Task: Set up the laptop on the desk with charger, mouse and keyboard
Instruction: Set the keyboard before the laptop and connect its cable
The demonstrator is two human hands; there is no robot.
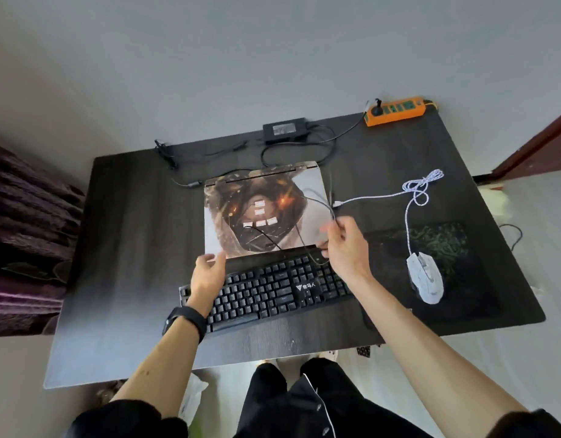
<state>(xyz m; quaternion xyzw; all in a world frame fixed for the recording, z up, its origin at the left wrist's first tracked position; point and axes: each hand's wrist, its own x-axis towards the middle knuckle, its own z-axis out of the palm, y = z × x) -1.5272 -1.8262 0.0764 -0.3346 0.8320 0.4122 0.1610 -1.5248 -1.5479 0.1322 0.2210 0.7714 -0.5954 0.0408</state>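
Observation:
A closed laptop (pixel 235 197) with a picture skin on its lid lies mid-desk. A black keyboard (pixel 273 289) sits in front of it, and its thin black cable (pixel 266 237) runs over the lid. My right hand (pixel 344 245) pinches that cable at the laptop's right edge. My left hand (pixel 208 273), fingers apart, touches the lid's front left corner. A white mouse (pixel 426 278) rests on a dark mouse pad (pixel 443 241), its braided white cable (pixel 415 191) ending by the laptop's right side. The black charger brick (pixel 284 129) lies at the back.
An orange power strip (pixel 396 113) sits at the desk's back right corner with one black plug in it. Loose black charger leads (pixel 209 153) trail across the back of the dark desk (pixel 130 248). A purple striped fabric (pixel 23 235) lies left of the desk.

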